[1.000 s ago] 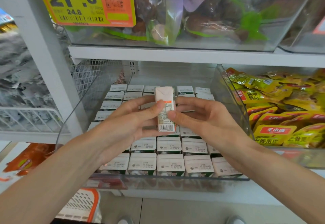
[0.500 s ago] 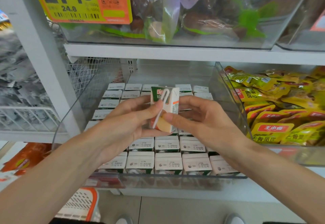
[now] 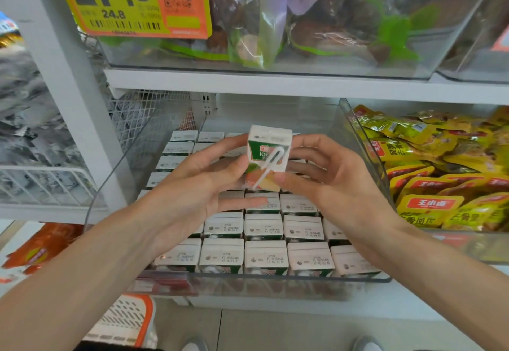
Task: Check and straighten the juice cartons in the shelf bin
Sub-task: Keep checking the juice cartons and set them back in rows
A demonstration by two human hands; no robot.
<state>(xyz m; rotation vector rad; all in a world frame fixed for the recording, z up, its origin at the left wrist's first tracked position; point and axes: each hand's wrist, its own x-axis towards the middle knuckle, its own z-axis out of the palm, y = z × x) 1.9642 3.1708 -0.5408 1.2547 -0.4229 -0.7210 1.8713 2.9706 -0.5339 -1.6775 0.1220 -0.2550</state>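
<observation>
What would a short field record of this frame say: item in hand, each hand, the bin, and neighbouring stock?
held item: juice carton, roughly upright, lifted above the rows, with a wrapped straw on the face toward the camera
left hand: pinches the carton's left side
right hand: grips its lower right side, fingers behind it
bin: clear shelf bin, packed with rows of cartons standing upright, printed tops showing
right neighbour: yellow snack packets in another clear bin
above: yellow and orange price tag reading 21.8
</observation>
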